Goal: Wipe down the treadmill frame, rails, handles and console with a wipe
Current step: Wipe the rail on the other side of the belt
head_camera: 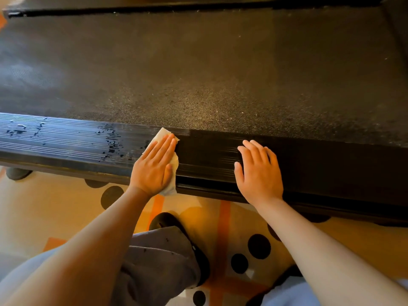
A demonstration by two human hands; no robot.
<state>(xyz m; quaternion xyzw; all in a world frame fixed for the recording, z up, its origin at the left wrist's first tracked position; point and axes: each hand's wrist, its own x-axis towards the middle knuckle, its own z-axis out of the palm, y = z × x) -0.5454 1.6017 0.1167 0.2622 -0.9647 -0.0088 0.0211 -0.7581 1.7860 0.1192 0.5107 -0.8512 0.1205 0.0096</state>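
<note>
Left hand (154,166) on wipe (163,132); droplets (111,146) beside

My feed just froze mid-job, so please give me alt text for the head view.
The left hand presses a white wipe flat on the treadmill's ribbed black side rail, with wet streaks on the rail to its left. The right hand rests flat on the rail beside it, holding nothing. The dark belt lies beyond.

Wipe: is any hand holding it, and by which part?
Not gripped: the left hand presses the wipe flat under its palm, on the side rail; right hand holds nothing.
</note>
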